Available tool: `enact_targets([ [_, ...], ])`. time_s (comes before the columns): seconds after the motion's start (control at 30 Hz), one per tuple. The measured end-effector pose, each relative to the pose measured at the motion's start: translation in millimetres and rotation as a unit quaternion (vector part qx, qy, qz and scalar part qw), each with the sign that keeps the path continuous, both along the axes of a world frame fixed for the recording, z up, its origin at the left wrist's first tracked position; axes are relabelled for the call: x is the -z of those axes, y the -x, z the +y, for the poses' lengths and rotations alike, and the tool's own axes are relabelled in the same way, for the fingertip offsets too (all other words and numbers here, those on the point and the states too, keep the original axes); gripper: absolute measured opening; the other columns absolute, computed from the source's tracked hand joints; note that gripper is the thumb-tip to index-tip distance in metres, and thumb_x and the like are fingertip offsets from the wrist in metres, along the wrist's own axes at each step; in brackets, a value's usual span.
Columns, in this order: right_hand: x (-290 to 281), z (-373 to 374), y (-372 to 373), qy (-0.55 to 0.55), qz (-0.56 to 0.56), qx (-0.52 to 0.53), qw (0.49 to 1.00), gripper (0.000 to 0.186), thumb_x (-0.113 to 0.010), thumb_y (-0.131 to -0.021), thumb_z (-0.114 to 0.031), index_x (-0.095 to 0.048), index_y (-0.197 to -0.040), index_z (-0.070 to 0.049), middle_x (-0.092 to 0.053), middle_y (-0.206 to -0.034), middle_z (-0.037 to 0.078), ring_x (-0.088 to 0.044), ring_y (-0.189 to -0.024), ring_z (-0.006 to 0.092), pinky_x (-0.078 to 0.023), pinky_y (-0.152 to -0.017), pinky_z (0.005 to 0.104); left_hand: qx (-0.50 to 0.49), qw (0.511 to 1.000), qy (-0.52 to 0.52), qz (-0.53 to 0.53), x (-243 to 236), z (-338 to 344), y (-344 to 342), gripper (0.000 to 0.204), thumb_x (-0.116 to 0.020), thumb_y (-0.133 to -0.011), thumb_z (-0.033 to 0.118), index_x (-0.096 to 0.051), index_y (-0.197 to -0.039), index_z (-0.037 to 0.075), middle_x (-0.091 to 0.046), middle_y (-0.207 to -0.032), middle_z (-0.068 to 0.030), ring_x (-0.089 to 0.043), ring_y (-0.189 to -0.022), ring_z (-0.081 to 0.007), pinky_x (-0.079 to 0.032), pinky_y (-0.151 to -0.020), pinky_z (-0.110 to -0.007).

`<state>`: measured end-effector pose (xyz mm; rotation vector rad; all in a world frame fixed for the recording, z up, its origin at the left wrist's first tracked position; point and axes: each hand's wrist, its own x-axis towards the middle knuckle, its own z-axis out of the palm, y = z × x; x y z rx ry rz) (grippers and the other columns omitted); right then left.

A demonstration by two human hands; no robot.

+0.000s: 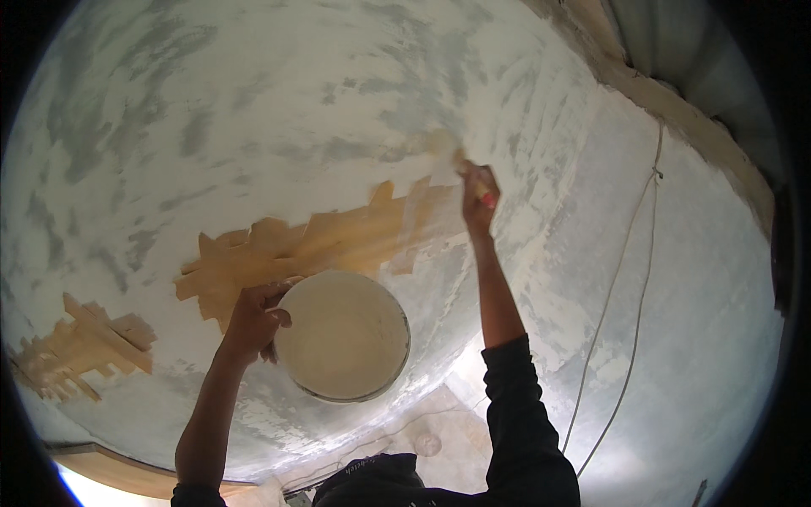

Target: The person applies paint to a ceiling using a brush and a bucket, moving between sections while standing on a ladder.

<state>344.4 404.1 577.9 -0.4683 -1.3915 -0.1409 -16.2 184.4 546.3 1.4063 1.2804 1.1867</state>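
Note:
My left hand grips the edge of a round bucket, thumb over the rim. Cream-coloured paint fills the bucket's round opening. Up and to the right, my right hand is closed around a paintbrush with a red spot on its handle. The brush head is blurred by motion and lies against or very near the wall. Cream paint streaks cover that wall over grey. Just left of the brush and beyond the bucket runs a yellow-ochre patch with ragged, stroke-shaped edges.
Another ochre patch lies at the far left. On the right, a thin cord hangs in a long loop down a pale wall. A rough brown edge crosses the upper right. A wooden board shows at the lower left.

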Motion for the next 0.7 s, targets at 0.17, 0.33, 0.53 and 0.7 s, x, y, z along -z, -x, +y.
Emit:
enact_targets([
  [0.17,-7,29,-57,0.019,0.169,0.169,0.971,0.023,-0.049,-0.099,-0.01,-0.064,-0.102,0.008,-0.063,-0.093,0.012,-0.064,-0.089,0.0203,-0.053,-0.076,0.0301,-0.032,0.998,0.029,0.043,-7,-16,10,0.055,-0.052,-0.064,-0.005,-0.062,-0.118,-0.005,-0.071,-0.09,-0.0155,-0.057,-0.041,-0.0174,-0.042,-0.028,-0.028],
  [0.33,-12,10,12,-0.006,0.089,0.127,0.988,0.013,-0.059,-0.093,-0.005,-0.066,-0.099,0.004,-0.063,-0.086,0.01,-0.062,-0.081,0.021,-0.049,-0.076,0.03,-0.046,0.998,-0.012,0.032,-4,-19,17,0.054,-0.052,-0.065,-0.005,-0.062,-0.118,-0.005,-0.071,-0.089,-0.0159,-0.057,-0.04,-0.0176,-0.042,-0.027,-0.028],
  [0.53,-7,-70,140,-0.054,-0.049,0.059,0.996,0.021,-0.061,-0.085,0.0,-0.067,-0.105,-0.001,-0.056,-0.08,0.013,-0.058,-0.074,0.0294,-0.046,-0.065,0.0361,-0.025,0.999,-0.011,0.034,-7,-3,5,0.054,-0.051,-0.064,-0.005,-0.062,-0.117,-0.007,-0.069,-0.081,-0.0155,-0.053,-0.036,-0.0168,-0.04,-0.026,-0.027],
  [0.7,-12,-116,156,-0.025,-0.161,-0.187,0.969,0.024,-0.064,-0.081,0.006,-0.067,-0.104,0.001,-0.064,-0.093,0.014,-0.062,-0.081,0.0256,-0.051,-0.071,0.0324,0.035,0.999,-0.004,0.007,2,25,-15,0.053,-0.053,-0.062,-0.008,-0.063,-0.113,-0.007,-0.067,-0.081,-0.0143,-0.055,-0.043,-0.0159,-0.039,-0.027,-0.028],
])
